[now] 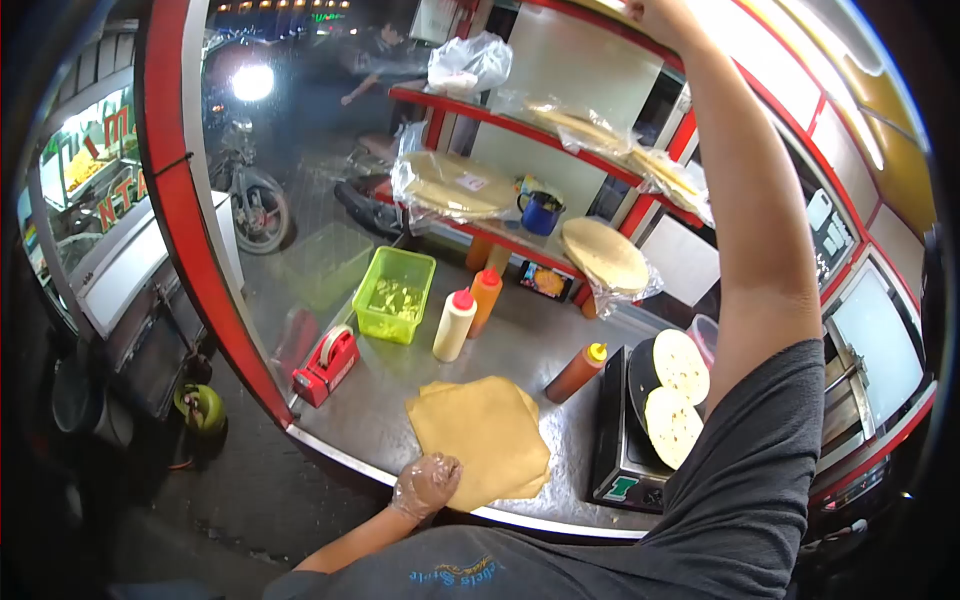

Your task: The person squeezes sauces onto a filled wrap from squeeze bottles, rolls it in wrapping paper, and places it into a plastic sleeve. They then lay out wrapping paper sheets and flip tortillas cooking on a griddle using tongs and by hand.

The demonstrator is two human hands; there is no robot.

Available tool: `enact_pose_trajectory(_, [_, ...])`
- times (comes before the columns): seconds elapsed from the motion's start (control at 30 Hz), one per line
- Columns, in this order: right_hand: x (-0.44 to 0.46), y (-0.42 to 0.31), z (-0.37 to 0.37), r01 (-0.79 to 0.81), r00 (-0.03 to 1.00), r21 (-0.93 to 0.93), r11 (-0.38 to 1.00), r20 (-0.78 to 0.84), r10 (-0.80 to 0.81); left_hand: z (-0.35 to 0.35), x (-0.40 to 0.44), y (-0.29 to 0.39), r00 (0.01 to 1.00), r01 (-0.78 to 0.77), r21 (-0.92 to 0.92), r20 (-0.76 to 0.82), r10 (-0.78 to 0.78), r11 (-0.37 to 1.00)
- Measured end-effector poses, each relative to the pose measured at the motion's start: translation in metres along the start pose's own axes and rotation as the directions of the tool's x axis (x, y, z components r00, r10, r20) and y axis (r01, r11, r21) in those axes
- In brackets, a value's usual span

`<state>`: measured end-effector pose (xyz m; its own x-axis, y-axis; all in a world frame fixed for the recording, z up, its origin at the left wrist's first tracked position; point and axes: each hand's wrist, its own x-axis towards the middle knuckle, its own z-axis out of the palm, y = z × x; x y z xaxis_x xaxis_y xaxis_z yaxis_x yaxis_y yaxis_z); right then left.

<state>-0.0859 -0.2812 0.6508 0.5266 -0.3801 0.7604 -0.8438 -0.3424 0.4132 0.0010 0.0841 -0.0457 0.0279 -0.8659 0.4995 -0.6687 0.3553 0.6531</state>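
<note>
A stack of brown wrapping paper sheets (480,435) lies on the metal counter in front of me. My left hand (428,485), in a clear plastic glove, is closed at the near left edge of the paper, fingers curled against it. High above, my right hand (658,18) reaches to the top shelf (600,22) at the upper frame edge. Its fingers are bent and partly cut off, so what they hold is hidden. Under my raised arm, two round flatbreads (680,367) sit on a dark pan (641,385) over a stove (612,455).
A green basket (395,295) with chopped pieces, a red tape dispenser (327,367), a white bottle (455,326), an orange bottle (485,298) and a brown-red sauce bottle (575,373) stand on the counter. Shelves hold bagged flatbreads (455,185) and a blue mug (541,214).
</note>
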Motion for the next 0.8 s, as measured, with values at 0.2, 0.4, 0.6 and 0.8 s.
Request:
enact_pose_trajectory(0.2, [0.003,0.014,0.016,0.023,0.994,0.016,1.0,-0.103,-0.021,-0.008,0.004,0.004,0.998,0.028,-0.031,0.057,-0.027,0.999])
enact_pose_trajectory(0.4, [-0.002,0.017,0.016,0.072,0.98,-0.004,0.997,-0.184,-0.071,-0.005,0.004,0.002,0.993,0.038,0.007,0.111,-0.038,0.999])
enact_pose_trajectory(0.6, [-0.041,0.007,0.003,0.32,0.902,-0.038,0.947,-0.292,-0.317,-0.004,0.004,0.006,0.992,0.059,0.023,0.109,-0.061,0.998])
enact_pose_trajectory(0.8, [-0.049,0.02,0.03,0.541,0.645,-0.345,0.767,-0.415,-0.642,-0.002,0.004,0.007,0.993,0.058,0.036,0.097,-0.061,0.998])
